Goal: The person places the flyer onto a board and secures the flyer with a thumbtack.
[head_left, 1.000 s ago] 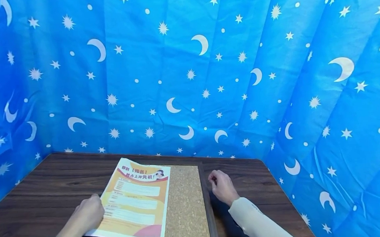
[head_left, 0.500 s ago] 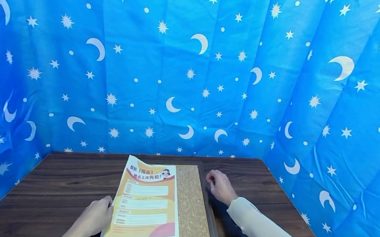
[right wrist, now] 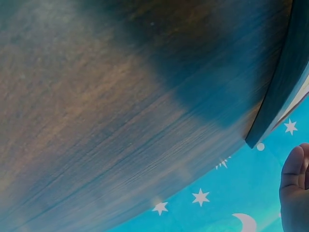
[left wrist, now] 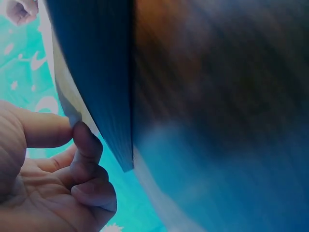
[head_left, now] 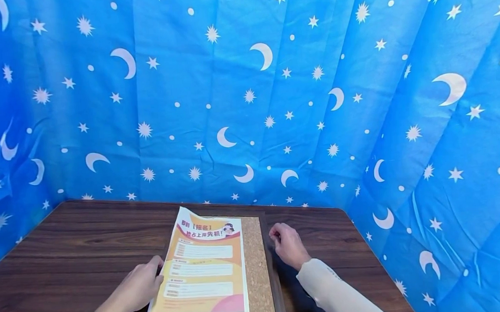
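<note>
A printed poster [head_left: 201, 273], orange and yellow with text boxes, covers most of a cork board [head_left: 258, 270] in the head view. A strip of bare cork shows along its right side. My left hand [head_left: 133, 288] pinches the poster's left edge between thumb and forefinger; in the left wrist view the paper [left wrist: 70, 94] runs up from the fingertips. The poster's upper left corner curls up. My right hand [head_left: 289, 245] is just beside the board's right frame, fingers loosely curled and nothing visible in them. Only part of that hand [right wrist: 293, 186] enters the right wrist view.
The board's dark wooden frame [head_left: 276, 283] lies on a dark wood table [head_left: 88, 247]. Behind and to the right hangs a blue curtain [head_left: 212, 96] printed with white moons and stars, close to the table's far edge.
My left hand has moved right, bringing the poster with it, so that it covers more of the board and less cork shows. The right hand has barely moved.
</note>
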Demonstrator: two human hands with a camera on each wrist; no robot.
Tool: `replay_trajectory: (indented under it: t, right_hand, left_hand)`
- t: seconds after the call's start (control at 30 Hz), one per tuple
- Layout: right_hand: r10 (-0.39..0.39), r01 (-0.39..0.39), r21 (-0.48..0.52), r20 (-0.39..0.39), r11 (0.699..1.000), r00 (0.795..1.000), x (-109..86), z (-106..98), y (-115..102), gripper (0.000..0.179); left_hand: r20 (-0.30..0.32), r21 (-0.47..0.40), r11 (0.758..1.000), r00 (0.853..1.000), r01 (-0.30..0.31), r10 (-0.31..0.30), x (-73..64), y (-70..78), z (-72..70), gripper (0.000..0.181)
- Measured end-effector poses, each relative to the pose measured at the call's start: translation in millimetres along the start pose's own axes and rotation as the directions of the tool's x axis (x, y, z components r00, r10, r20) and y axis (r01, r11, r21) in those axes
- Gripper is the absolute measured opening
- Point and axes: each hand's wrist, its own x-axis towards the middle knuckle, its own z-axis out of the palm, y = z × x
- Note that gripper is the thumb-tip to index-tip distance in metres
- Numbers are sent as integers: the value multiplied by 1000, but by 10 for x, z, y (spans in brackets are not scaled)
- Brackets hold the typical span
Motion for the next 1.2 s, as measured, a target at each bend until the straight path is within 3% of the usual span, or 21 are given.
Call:
replay_trajectory:
  t: [0.3, 0.43, 0.63, 0.9, 1.07, 1.2]
  right_hand:
    - [14, -14, 7, 6, 1000, 1000, 86, 38, -19, 11]
    - [13, -13, 0, 3, 1000, 1000, 187, 59, -65, 9]
    - [71, -72, 25, 28, 997, 997, 359, 101, -158, 10]
    - [181, -195, 116, 120, 974, 976, 517, 168, -281, 7]
    - [212, -232, 152, 136, 961, 968, 576, 238, -295, 5]
    - [260, -289, 171, 173, 942, 950, 597, 305, -282, 4]
  left_hand:
    - [-20, 115, 993, 999, -28, 31, 28, 88, 44, 24]
    - [-25, 117, 992, 998, -49, 53, 31, 118, 66, 25]
    - [-21, 98, 989, 993, -110, 113, 2, 167, 92, 32]
    - [12, 43, 996, 997, -81, 81, -6, 209, 90, 43]
    - [21, -4, 997, 997, -71, 71, -31, 214, 98, 45]
    - [32, -56, 996, 997, -68, 70, -54, 222, 102, 46]
